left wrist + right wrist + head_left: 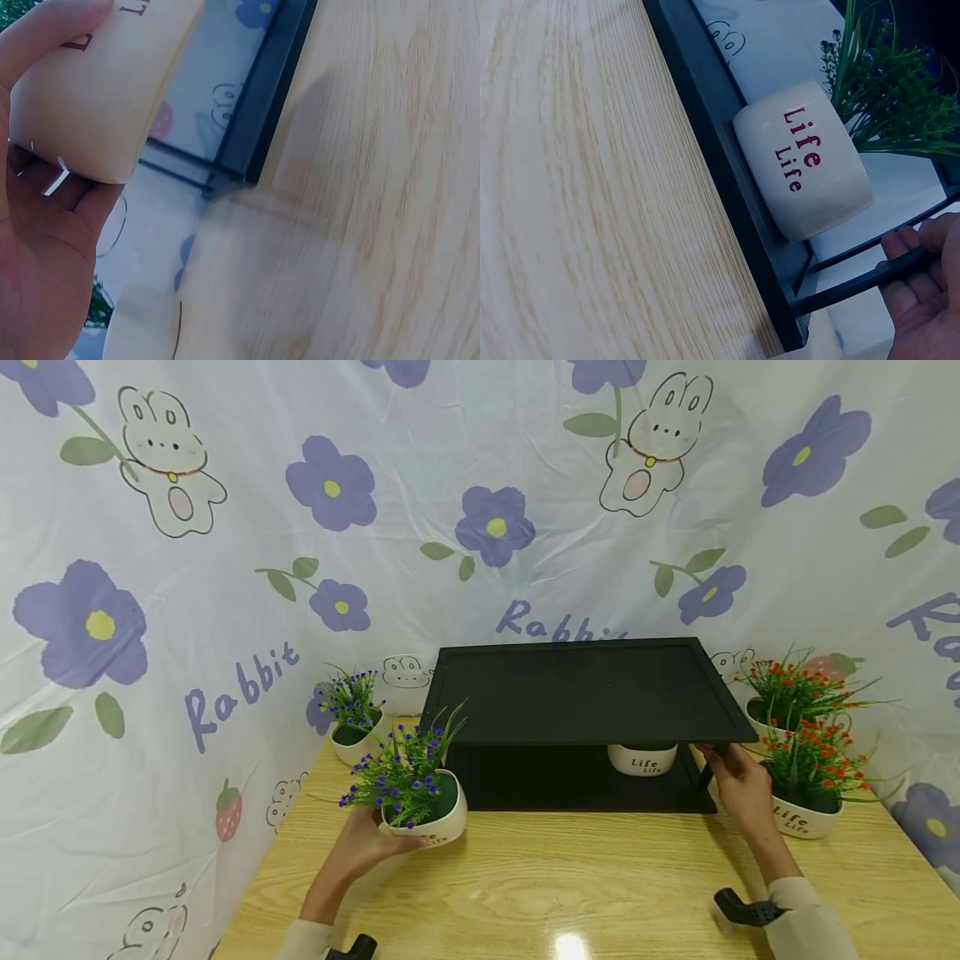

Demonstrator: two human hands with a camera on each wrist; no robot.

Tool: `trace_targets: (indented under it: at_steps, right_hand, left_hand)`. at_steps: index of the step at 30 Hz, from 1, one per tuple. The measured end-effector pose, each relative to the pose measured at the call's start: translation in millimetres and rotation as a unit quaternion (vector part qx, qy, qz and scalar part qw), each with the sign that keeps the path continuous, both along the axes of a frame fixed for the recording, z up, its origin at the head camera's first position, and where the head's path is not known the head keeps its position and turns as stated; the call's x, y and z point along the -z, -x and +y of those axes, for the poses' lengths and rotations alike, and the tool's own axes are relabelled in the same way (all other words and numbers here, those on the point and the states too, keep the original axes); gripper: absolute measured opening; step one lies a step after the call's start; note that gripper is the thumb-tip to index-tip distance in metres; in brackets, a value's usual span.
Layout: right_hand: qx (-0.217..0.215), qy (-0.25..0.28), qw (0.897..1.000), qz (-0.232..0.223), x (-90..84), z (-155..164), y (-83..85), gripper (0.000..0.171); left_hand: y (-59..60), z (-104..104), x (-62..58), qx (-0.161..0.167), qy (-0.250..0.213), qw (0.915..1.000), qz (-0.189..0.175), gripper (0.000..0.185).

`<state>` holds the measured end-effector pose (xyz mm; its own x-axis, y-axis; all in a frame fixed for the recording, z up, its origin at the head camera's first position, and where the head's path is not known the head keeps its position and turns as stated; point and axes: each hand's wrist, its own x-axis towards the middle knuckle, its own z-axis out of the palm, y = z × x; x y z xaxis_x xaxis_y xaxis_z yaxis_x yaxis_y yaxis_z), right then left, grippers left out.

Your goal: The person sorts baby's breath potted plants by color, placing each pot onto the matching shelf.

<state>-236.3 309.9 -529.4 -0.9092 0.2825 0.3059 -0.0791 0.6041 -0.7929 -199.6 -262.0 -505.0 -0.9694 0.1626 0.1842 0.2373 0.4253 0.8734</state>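
My left hand [366, 850] holds a white oval pot [452, 817] of artificial blue-purple flowers, raised in front of the left end of a black two-tier shelf [585, 689]. In the left wrist view the thumb lies across the pot's lettered side and the fingers go underneath. At the shelf's right front corner, my right hand [744, 792] grips the thin black post [847, 287]. Beside that hand, a white "Life" pot [802, 161] with purple flowers stands on the lower tier; the top board hides its plant in the head view.
Another purple-flowered pot [351, 745] stands at the table's back left. Right of the shelf are two orange-red-flowered pots, the front one [806, 818] close to my right hand. The wooden table [525, 877] meets a printed cloth backdrop [420, 585] behind.
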Motion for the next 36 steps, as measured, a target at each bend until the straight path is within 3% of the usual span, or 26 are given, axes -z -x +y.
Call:
trace_targets:
  at_steps: [7, 23, 36]
  right_hand:
    - [-0.006, 0.005, 1.0, 0.004, 0.6, -0.6, -1.1, 0.043]
    - [0.001, 0.0, 1.0, 0.016, -0.2, 0.1, -0.5, 0.042]
    - [-0.001, 0.0, 1.0, 0.022, 2.2, 0.3, -1.2, 0.04]
  left_hand:
    - [1.7, 18.7, -4.0, 0.025, -0.016, 0.9996, 0.003, 0.099]
    - [18.1, 65.7, -14.7, 0.131, -0.03, 0.9895, 0.053, 0.112]
    - [22.5, 109.4, -10.7, 0.19, -0.027, 0.9811, 0.028, 0.11]
